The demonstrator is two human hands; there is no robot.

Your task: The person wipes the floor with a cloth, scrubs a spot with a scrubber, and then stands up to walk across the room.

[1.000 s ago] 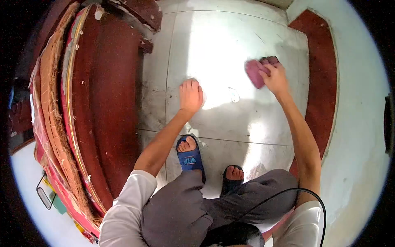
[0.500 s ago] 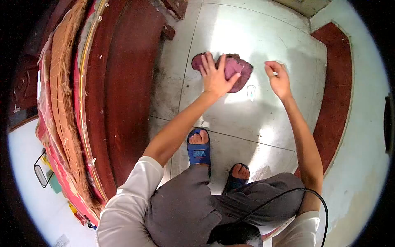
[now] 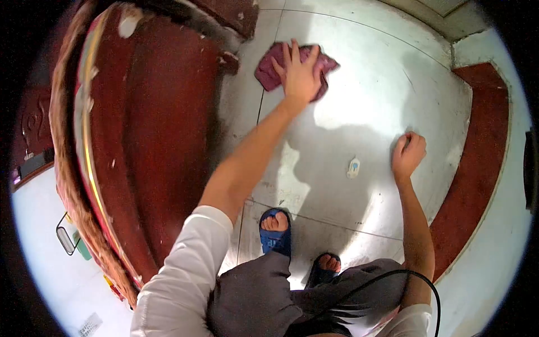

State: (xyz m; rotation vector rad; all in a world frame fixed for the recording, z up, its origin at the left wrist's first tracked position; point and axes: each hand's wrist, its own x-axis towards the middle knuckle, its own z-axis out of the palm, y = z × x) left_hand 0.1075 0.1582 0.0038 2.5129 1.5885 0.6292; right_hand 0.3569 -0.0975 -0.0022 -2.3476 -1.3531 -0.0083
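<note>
My left hand (image 3: 301, 76) lies flat with fingers spread on a crumpled dark pink cloth (image 3: 269, 73), which rests on the pale tiled floor (image 3: 359, 90). Parts of the cloth show on both sides of the hand and between the fingers. Off to the right, my right hand (image 3: 409, 154) is curled closed near the floor, with nothing showing in it. Between my right hand and my feet lies a small white object with a blue spot (image 3: 353, 167).
Dark red wooden furniture (image 3: 163, 112) runs along the left, with layered bedding (image 3: 70, 140) at its outer edge. A dark red border (image 3: 477, 146) follows the right wall. My feet in blue sandals (image 3: 275, 238) stand on the tiles. A black cable (image 3: 415, 272) arcs over my lap.
My left hand and the cloth have moved further out across the floor, and the cloth is more bunched. My right hand has curled tighter and come lower and to the right. The view has shifted.
</note>
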